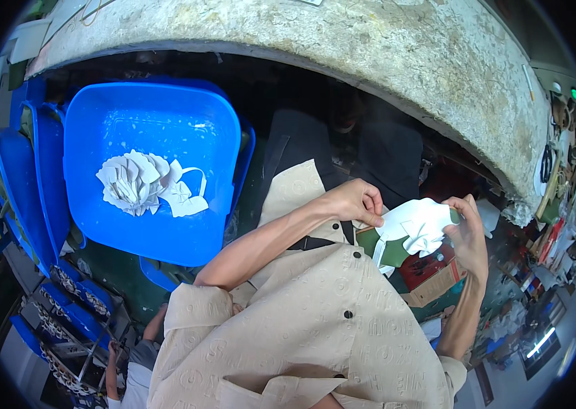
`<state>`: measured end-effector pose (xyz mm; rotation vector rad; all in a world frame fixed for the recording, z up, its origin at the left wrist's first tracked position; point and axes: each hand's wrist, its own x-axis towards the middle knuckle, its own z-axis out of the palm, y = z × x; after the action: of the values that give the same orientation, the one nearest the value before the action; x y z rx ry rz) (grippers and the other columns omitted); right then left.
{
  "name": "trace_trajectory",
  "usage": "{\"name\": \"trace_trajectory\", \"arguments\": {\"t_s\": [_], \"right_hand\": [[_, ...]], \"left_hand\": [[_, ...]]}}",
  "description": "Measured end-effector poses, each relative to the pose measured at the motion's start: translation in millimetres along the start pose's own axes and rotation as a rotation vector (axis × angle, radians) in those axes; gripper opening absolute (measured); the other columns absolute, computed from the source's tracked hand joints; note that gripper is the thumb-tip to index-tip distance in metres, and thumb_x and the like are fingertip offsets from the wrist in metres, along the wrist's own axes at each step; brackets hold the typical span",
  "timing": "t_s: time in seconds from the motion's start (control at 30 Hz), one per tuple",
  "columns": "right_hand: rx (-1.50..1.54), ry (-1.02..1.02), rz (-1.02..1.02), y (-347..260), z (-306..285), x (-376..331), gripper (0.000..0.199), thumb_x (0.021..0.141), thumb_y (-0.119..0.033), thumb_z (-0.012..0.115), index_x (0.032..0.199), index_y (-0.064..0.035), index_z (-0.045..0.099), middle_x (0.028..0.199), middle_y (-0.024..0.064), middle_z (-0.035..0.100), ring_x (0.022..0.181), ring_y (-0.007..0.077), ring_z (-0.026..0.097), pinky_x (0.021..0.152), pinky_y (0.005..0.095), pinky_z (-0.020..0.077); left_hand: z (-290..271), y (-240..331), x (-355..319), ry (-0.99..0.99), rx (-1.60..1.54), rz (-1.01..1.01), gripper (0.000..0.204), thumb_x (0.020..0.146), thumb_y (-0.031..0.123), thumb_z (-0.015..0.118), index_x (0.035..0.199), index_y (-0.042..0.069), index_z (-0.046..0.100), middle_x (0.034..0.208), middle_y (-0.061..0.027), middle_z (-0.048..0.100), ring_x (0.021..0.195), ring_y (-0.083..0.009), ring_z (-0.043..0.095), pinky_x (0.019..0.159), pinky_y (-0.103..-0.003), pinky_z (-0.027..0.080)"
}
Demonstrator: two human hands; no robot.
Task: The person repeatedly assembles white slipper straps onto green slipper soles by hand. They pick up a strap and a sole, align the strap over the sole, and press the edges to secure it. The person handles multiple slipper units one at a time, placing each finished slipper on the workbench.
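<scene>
In front of my lap, both hands are on a small bundle of white, flat cut pieces [416, 221], thin and flexible like leather or fabric. My left hand [361, 202] pinches the bundle's left edge between thumb and fingers. The other side is gripped by my right hand [466, 235], its thumb on the white pieces. Green material [395, 253] shows below the white, and whether it is joined to them I cannot tell. At left, a blue plastic tub [145, 242] holds a fanned pile of similar white pieces [134, 180], one with a looped strip.
A worn, pale-topped bench [397, 41] curves across the far side. More blue tubs [19, 184] stand at far left. A cardboard box [436, 283] lies below my right hand. Another person [139, 371] is at lower left, beside racks with blue trays [73, 300]. Clutter lines the right.
</scene>
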<state>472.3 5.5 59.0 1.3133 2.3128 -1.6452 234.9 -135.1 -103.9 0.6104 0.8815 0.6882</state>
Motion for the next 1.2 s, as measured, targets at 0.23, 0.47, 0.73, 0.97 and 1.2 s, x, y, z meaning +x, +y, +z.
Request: {"name": "trace_trajectory", "arguments": {"t_s": [0.23, 0.47, 0.73, 0.97, 1.2], "right_hand": [[-0.024, 0.011, -0.011, -0.9, 1.5, 2.6, 0.041, 0.078, 0.01, 0.066, 0.119, 0.0062, 0.06, 0.104, 0.0086, 0.048, 0.098, 0.0207, 0.05, 0.093, 0.0278, 0.0406], [-0.047, 0.035, -0.033, -6.6, 1.7, 3.5, 0.041, 0.075, 0.011, 0.065, 0.115, 0.0052, 0.062, 0.099, 0.0087, 0.047, 0.094, 0.0213, 0.05, 0.088, 0.0287, 0.0411], [-0.05, 0.072, -0.03, -8.6, 6.0, -0.7, 0.042, 0.072, 0.013, 0.064, 0.113, 0.0016, 0.065, 0.094, 0.009, 0.046, 0.09, 0.0223, 0.05, 0.084, 0.0307, 0.0416], [-0.12, 0.068, -0.081, -17.6, 5.1, 2.1, 0.044, 0.072, 0.012, 0.067, 0.114, -0.0004, 0.066, 0.094, 0.0108, 0.051, 0.089, 0.0255, 0.052, 0.083, 0.0336, 0.0433], [-0.15, 0.017, -0.104, -30.3, 2.9, 1.7, 0.049, 0.071, 0.014, 0.068, 0.117, -0.0034, 0.067, 0.094, 0.0109, 0.049, 0.087, 0.0271, 0.051, 0.081, 0.0352, 0.0437]], "left_hand": [[19.9, 33.6, -29.7, 0.164, 0.301, 0.096, 0.017, 0.086, 0.012, 0.08, 0.098, 0.0, 0.08, 0.086, -0.0142, 0.077, 0.078, -0.0196, 0.072, 0.078, -0.033, 0.056], [49.1, 50.0, -42.1, 0.47, 0.576, 0.486, 0.052, 0.09, 0.023, 0.076, 0.135, 0.001, 0.063, 0.121, -0.025, 0.07, 0.106, -0.0358, 0.072, 0.096, -0.043, 0.055], [57.1, 69.6, -34.5, 0.179, 0.276, 0.283, 0.062, 0.09, 0.027, 0.078, 0.142, 0.0, 0.056, 0.117, -0.0278, 0.071, 0.103, -0.0333, 0.074, 0.091, -0.039, 0.055], [65.2, 75.9, -25.1, 0.305, 0.558, 0.393, 0.079, 0.082, 0.052, 0.08, 0.135, -0.003, 0.06, 0.103, -0.0258, 0.074, 0.09, -0.0365, 0.075, 0.082, -0.041, 0.058], [56.1, 105.4, -9.0, 0.093, 0.722, 0.201, 0.076, 0.072, 0.071, 0.078, 0.095, -0.001, 0.077, 0.071, -0.0221, 0.072, 0.069, -0.0367, 0.075, 0.069, -0.045, 0.06]]}}
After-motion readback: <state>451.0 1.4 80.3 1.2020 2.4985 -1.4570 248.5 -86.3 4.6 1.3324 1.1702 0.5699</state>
